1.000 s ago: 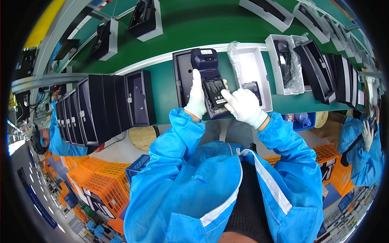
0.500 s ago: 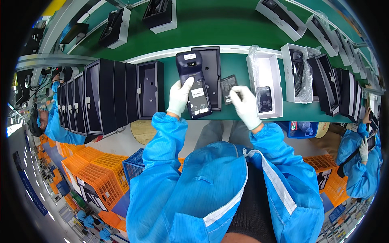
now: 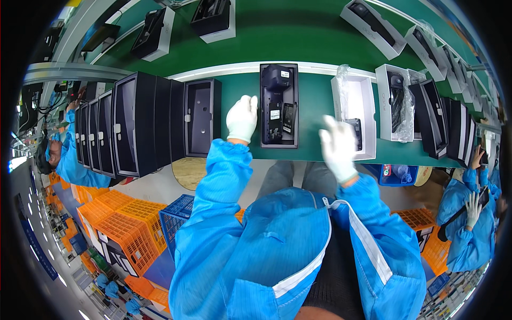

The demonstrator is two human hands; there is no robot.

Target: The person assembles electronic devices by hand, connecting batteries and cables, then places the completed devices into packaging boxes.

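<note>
A dark handheld terminal (image 3: 274,114) lies back side up in a shallow black box tray (image 3: 295,140) at the middle of the bench. Beside it, in the same tray, rests a flat black battery (image 3: 288,118), tilted. My left hand (image 3: 241,120), in a white glove, hovers just left of the tray, fingers loosely bent, nothing seen in them. Also gloved, my right hand (image 3: 338,149) is over the near-left corner of an open white box (image 3: 365,112). Its fingers are blurred but look apart. Inside that box are a small dark device (image 3: 354,132) and clear plastic wrap (image 3: 341,88).
Black box trays (image 3: 202,118) stand in a row at left. Another white box (image 3: 386,104) holds a dark item in plastic wrap, with more black trays (image 3: 431,114) to its right. Boxed devices (image 3: 373,26) sit on the green surface beyond. Orange crates (image 3: 125,234) stand below left.
The terminal and the battery have gone from my hands into the black tray. My left hand has let go and sits apart; my right has moved right, to the white box.
</note>
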